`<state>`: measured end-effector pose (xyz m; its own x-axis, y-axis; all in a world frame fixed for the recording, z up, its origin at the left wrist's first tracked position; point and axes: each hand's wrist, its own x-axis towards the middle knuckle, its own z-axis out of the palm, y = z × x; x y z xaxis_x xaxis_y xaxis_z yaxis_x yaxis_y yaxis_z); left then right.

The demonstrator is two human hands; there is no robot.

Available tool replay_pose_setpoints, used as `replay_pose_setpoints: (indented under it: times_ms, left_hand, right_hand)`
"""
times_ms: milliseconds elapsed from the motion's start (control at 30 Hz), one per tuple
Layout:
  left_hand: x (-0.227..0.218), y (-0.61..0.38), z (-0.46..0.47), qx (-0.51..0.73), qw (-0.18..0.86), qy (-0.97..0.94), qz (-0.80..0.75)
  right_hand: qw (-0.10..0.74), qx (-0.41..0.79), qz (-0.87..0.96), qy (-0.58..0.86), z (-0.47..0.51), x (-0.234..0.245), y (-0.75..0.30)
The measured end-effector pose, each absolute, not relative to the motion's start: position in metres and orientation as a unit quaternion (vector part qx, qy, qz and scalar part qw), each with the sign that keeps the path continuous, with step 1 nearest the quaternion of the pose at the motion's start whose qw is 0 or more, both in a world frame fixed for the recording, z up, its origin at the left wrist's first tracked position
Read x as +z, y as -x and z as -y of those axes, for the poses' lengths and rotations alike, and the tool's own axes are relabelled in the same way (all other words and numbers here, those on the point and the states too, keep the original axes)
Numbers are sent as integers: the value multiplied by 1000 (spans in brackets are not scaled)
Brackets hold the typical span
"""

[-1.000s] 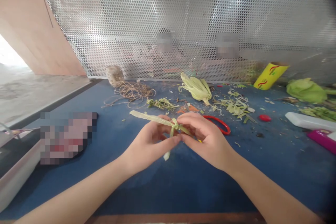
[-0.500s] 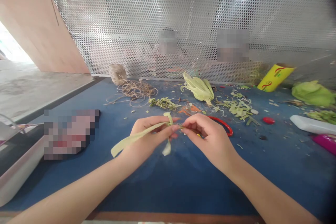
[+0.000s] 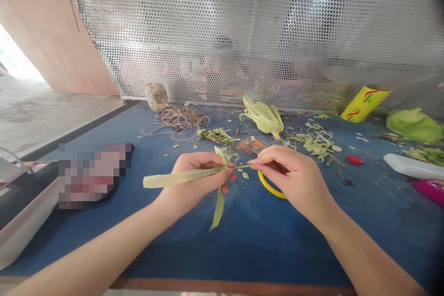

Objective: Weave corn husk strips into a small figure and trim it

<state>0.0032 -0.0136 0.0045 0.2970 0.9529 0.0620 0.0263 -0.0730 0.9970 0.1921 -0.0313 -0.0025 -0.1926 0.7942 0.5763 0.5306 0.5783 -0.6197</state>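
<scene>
as left hand (image 3: 194, 175) and right hand (image 3: 294, 173) pinch crossed husk strips (image 3: 180, 178) in closed fingertips (image 3: 261, 161) mid-frame, pulling too hard could tear them.

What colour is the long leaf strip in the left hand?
The leaf strip is pale yellowish green, best seen in the head view.

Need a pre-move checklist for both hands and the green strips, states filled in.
1. Left hand has a grip: ok, thumb and fingers pinch the pale green strips where they meet.
2. Right hand has a grip: ok, fingertips pinch a thin end.
3. Join between the strips tight: cannot tell, fingers partly cover it.
4. Space around the right hand free: not ok, a yellow loop sits right by it, partly hidden.
5. Twine apart from the strips: ok, it lies farther back on the blue table.
</scene>
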Motion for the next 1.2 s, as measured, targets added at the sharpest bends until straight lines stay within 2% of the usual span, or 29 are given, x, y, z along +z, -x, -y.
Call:
replay_pose_setpoints:
  times_ms: [200,333,433,767,1100,1200]
  left_hand:
    - [7,0,11,370,572,-616,-395]
    - [7,0,14,354,615,-620,-335]
    - [6,-3,17,335,623,-616,-348]
    - [6,-3,16,318,632,-615,-348]
    - [10,0,17,293,658,-604,-341]
    - [11,1,18,330,598,-647,-339]
  right_hand:
    - [406,135,765,482,29,-2,-195]
    - [386,137,799,440,31,-4,-188]
    - [371,168,806,428,33,-8,-180]
    - [438,62,840,314,28,-15,-179]
    - [417,140,823,360,28,-13,-183]
    - [419,187,804,378,30,-12,-181]
